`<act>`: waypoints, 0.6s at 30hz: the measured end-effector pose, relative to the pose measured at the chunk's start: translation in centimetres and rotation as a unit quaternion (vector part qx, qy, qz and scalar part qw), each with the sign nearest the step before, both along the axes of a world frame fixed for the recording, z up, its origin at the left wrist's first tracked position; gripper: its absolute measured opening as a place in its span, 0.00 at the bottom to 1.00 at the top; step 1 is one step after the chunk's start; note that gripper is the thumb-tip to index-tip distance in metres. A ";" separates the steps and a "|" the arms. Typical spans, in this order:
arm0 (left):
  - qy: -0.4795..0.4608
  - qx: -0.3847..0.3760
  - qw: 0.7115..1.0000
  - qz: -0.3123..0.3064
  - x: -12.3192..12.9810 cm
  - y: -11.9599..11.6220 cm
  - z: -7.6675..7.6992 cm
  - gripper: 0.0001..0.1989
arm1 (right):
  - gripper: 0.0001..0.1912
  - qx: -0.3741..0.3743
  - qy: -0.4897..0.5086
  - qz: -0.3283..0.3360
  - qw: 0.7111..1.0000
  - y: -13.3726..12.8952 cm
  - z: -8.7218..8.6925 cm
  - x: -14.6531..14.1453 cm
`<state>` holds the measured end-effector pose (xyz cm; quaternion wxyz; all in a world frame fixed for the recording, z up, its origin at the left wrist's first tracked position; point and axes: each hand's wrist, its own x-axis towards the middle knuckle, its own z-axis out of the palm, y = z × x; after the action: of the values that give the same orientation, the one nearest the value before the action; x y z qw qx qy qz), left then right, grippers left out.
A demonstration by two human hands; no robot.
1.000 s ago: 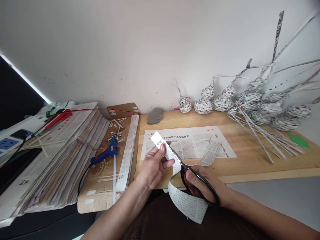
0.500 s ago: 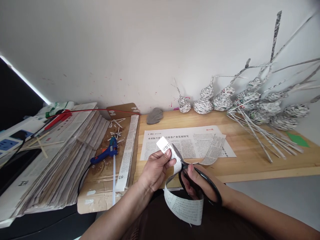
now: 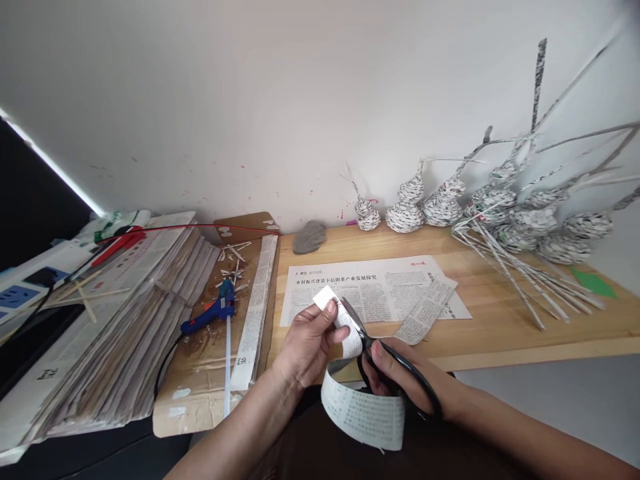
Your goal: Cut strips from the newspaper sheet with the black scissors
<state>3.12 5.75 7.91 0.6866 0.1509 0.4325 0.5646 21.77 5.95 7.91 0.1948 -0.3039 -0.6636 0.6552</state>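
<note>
My left hand (image 3: 310,337) pinches a newspaper strip (image 3: 363,415) near its white end, thumb on top. From there the strip loops down over my lap in a wide curl. My right hand (image 3: 400,367) grips black-handled scissors (image 3: 356,321), fingers through the loops. Their blades lie along the strip's edge, just right of my left thumb; whether they are parted I cannot make out. A second length of printed paper (image 3: 427,310) trails from behind the scissors over the newspaper sheet (image 3: 340,287) lying flat on the wooden table.
On the left, a glue gun (image 3: 213,313) and paper scraps lie on cardboard (image 3: 200,393), beside a tall newspaper stack (image 3: 150,320). Woven paper gourds (image 3: 404,217) line the wall at the right, with rolled paper sticks (image 3: 520,280) before them. A grey stone-like lump (image 3: 309,238) sits at the back.
The scissors have moved slightly down along the strip, and both hands sit a little lower in view. The trailing printed paper has shifted slightly. The camera view has tilted a bit.
</note>
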 end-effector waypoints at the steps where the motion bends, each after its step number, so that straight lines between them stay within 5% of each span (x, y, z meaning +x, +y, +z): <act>1: -0.002 -0.001 1.000 -0.004 0.0 -0.1 0.0 0.17 | 0.34 -0.002 0.004 0.003 1.000 0.0 0.0 -0.1; 18: -0.011 0.004 1.000 0.020 0.0 -0.3 -0.5 0.14 | 0.35 -0.040 0.002 -0.030 0.999 -0.4 -0.6 -0.8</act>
<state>3.16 5.42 7.41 0.6794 0.1383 0.4255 0.5815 20.94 5.59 7.30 0.2027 -0.3300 -0.6273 0.6757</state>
